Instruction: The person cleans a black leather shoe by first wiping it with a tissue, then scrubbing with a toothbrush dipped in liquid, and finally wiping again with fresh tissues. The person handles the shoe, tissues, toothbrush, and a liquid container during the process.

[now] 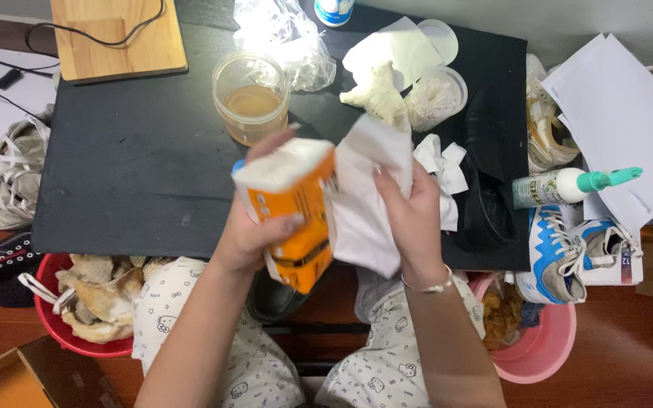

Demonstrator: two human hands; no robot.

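My left hand [255, 227] grips an orange and white pack of tissues [295, 208] over the near edge of the black table [130, 174]. Beside it, my right hand [410, 219] holds a white tissue [364, 196] that comes out of the pack's top. A black shoe [485, 204] lies on the table just right of my right hand, with crumpled white tissues [440, 170] against it.
A clear tub of brownish liquid [251, 94], a plastic bag [285, 38], a tub of cotton buds [436, 94] and a wooden board [115, 34] sit further back. A spray bottle [568, 185] and a blue-white sneaker [557, 253] lie right. Red [77, 340] and pink [546, 347] basins flank my knees.
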